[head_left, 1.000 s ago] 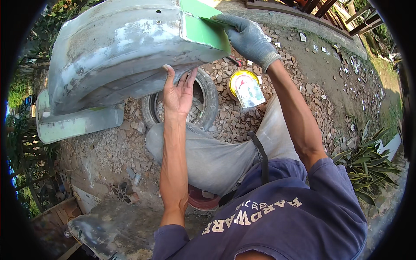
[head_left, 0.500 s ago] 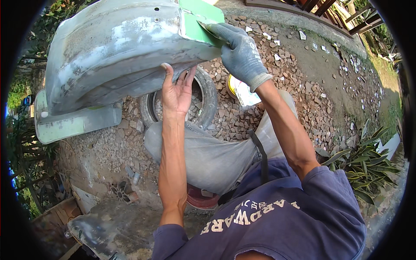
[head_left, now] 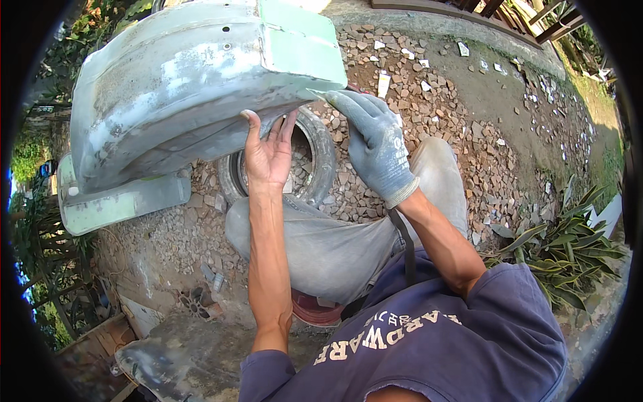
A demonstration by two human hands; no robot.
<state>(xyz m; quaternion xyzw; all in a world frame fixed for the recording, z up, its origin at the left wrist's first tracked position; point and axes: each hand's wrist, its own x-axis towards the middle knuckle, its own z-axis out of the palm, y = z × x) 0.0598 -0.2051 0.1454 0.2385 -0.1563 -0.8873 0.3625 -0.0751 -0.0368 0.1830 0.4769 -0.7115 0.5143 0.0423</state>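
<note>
A curved grey metal fender (head_left: 161,87) with whitish, sanded-looking patches and a pale green end panel (head_left: 305,43) fills the upper left. My bare left hand (head_left: 270,153) is palm up beneath its lower edge, thumb apart and fingers stretched out; the fingertips reach the underside and are partly hidden. My right hand (head_left: 375,134), in a grey-blue work glove, is at the fender's lower right corner, just below the green panel. Its fingers are pressed together around a thin, pale flat piece (head_left: 316,94), mostly covered by the glove.
A tyre (head_left: 325,157) lies on the gravel under the fender. Another grey-green panel (head_left: 124,204) is at the left. My bent leg (head_left: 301,234) is near the tyre, with a reddish round object (head_left: 315,310) below it. A leafy plant (head_left: 569,251) grows at right.
My gloved right hand has moved down from the green panel's face to the fender's lower corner. The left hand stays beneath the fender, shifted slightly. My right knee has shifted, hiding the yellow-rimmed container.
</note>
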